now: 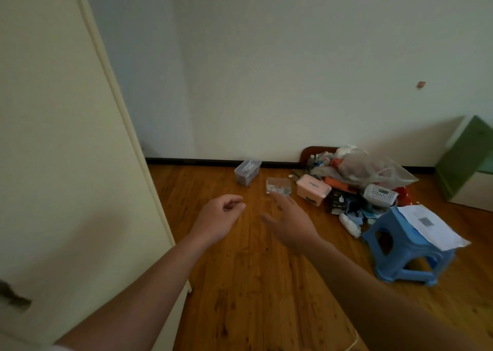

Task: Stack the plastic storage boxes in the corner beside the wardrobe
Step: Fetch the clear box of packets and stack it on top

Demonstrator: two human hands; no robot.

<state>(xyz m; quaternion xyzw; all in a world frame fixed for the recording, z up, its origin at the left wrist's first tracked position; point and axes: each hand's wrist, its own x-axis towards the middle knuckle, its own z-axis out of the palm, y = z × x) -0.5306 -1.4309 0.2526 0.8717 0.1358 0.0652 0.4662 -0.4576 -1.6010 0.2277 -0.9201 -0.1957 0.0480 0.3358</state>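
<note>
On the floor (240,284) ahead of me, three small plastic boxes: grey box (247,171) by the wall (266,84), clear box (278,185) near it, pink box (313,189) rightmost.

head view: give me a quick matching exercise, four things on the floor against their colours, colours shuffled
Things:
1 stool
2 basket
3 cupboard
4 leftmost box

Colours:
a white
b grey
c blue
d green

Pairs: 1-c, 2-a, 3-d, 4-b
</note>
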